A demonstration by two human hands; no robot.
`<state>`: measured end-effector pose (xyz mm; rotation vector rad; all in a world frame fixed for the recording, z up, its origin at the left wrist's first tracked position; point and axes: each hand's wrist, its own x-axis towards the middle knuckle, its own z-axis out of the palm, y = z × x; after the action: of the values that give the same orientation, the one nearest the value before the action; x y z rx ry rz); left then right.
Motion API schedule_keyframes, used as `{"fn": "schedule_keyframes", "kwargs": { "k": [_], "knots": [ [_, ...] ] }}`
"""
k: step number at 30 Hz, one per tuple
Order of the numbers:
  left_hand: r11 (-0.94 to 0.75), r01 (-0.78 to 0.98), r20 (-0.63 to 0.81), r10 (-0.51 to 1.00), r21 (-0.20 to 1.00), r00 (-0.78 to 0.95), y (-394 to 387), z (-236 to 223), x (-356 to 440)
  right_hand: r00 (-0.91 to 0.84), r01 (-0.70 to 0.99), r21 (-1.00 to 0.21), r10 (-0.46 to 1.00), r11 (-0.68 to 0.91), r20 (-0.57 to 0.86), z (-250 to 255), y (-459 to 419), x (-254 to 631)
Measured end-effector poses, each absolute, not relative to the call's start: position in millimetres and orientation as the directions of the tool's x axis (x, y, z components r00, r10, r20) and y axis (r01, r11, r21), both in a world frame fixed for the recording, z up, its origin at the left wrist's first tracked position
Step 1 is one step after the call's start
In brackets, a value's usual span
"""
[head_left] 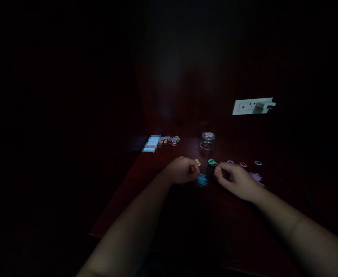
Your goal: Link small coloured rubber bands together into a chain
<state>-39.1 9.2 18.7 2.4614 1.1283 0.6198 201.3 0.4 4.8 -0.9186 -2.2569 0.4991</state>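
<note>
My left hand [184,170] is curled with its fingertips pinched together, at the upper left edge of a pile of blue elastic bands [201,180]. Whatever it pinches is too small to make out. My right hand [235,179] is closed too, thumb against fingers, just below a small group of green bands [212,162]; its fingertips hide anything held. A few yellow bands [198,162] lie beyond my left fingers. Purple bands [256,178] form a pile partly hidden behind my right hand. Single bands, orange [243,164] and light blue [258,163], lie farther right.
A clear round jar [207,141] with a lid stands at the back of the dark red table [128,200]. Mixed coloured bands [170,139] lie beside a lit phone [151,143] at the back left. A wall socket [252,106] holds a plug. Surroundings are very dark.
</note>
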Motion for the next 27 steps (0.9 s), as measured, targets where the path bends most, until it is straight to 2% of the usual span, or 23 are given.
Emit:
{"fn": "schedule_keyframes", "kwargs": {
  "k": [7,27],
  "knots": [
    [-0.679,0.617,0.281,0.73,0.398,0.623,10.7,18.1,-39.8,-0.544,0.47,-0.581,0.737,0.664,0.401,4.4,0.9,201.3],
    [-0.693,0.606,0.254,0.713,0.39,0.653,10.6,15.8,-41.7,-0.551,0.457,-0.577,0.725,0.677,0.414,3.9,-0.9,199.8]
  ]
}}
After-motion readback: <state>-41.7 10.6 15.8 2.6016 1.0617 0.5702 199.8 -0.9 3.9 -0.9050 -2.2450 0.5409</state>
